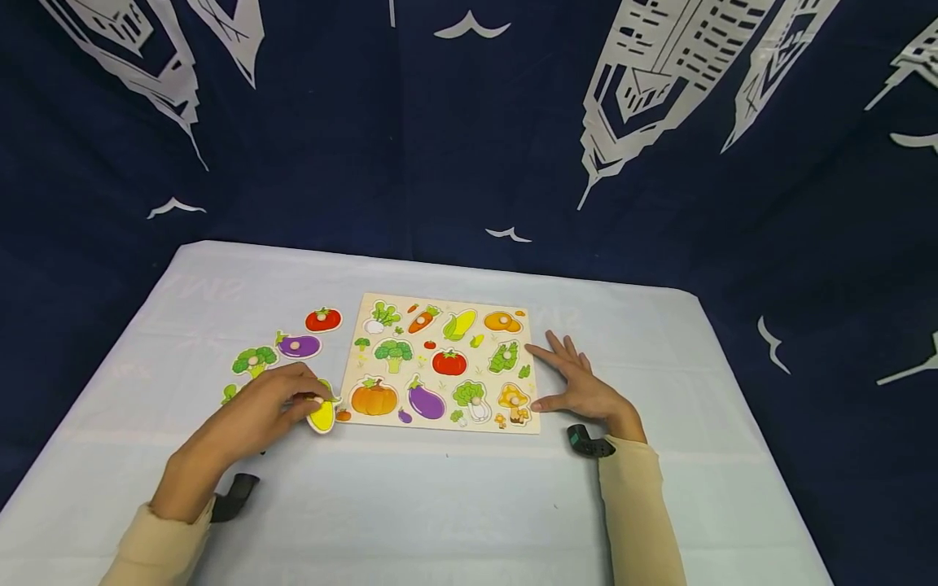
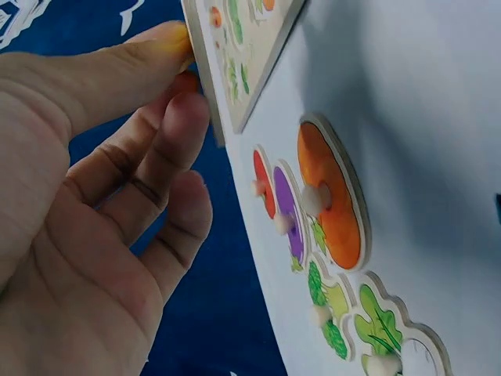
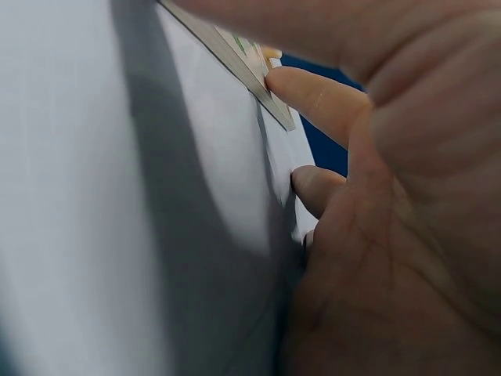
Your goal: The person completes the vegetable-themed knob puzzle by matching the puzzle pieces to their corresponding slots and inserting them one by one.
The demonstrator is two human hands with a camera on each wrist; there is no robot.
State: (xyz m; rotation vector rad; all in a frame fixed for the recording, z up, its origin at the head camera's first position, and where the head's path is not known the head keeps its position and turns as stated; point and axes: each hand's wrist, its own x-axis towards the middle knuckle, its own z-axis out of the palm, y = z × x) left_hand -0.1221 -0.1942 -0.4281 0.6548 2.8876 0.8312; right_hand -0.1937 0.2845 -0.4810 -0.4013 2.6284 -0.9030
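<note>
Between the thumb and fingers of my left hand (image 1: 274,407) is a yellow corn puzzle piece (image 1: 321,417), pinched just off the left edge of a wooden vegetable puzzle board (image 1: 410,376). In the left wrist view that piece shows only edge-on. My right hand (image 1: 586,391) is spread at the board's right side, with thumb and index finger touching its edge. Left of the board lie a tomato piece (image 1: 323,320), an eggplant piece (image 1: 298,346) and a broccoli piece (image 1: 254,360). The left wrist view also shows an orange piece (image 2: 333,219) with a knob, hidden by my hand in the head view.
A white cloth (image 1: 410,505) covers the table, and a dark blue curtain (image 1: 366,163) with white prints hangs behind it. A green-and-white piece (image 2: 383,329) lies near the orange one. Dark devices are strapped at both wrists.
</note>
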